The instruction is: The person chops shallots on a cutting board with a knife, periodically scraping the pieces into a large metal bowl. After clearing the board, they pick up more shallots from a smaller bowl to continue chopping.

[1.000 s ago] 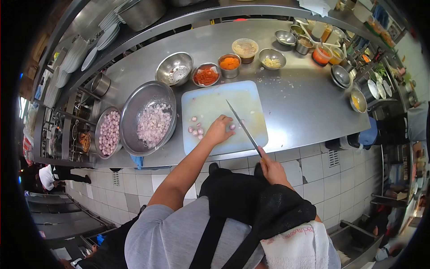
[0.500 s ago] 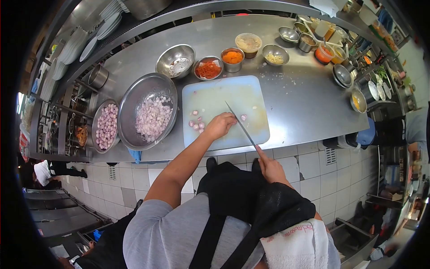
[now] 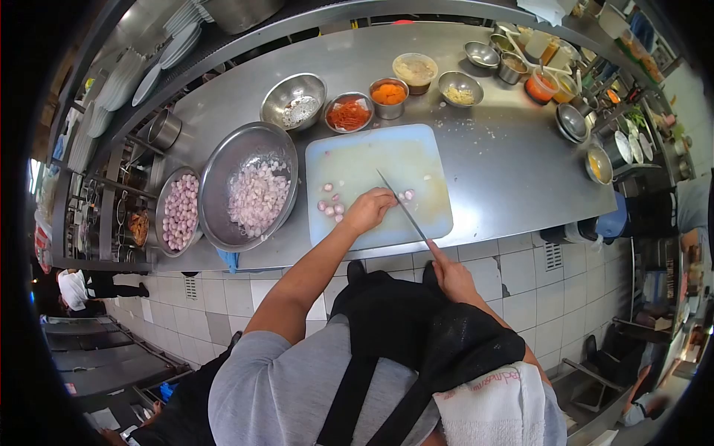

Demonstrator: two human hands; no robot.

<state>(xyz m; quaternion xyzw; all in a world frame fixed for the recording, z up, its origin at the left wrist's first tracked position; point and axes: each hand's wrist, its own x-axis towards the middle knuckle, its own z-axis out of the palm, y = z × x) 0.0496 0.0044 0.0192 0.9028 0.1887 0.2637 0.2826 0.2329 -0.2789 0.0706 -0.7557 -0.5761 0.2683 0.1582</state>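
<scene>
My right hand (image 3: 455,279) grips the handle of a long kitchen knife (image 3: 407,214), its blade slanting across a white cutting board (image 3: 416,149). Close against the blade, the bent fingers of my left hand (image 3: 370,212) are pinched together on a shallot, which they mostly hide. Cut shallot pieces (image 3: 409,195) lie just right of the blade. Several peeled shallots (image 3: 329,209) rest on the board left of my left hand.
Left of the board, a large steel bowl (image 3: 210,167) holds chopped shallots, beside a bowl of whole shallots (image 3: 181,212). Behind the board stand a steel bowl (image 3: 312,85), a bowl of orange-red shreds (image 3: 348,114), an orange-filled pot (image 3: 389,95) and a lidded tub (image 3: 415,70). Sauce containers (image 3: 541,85) crowd the back right.
The view has shifted slightly. Two shallot pieces now show right of the blade, where one showed before. Both hands keep nearly the same pose.
</scene>
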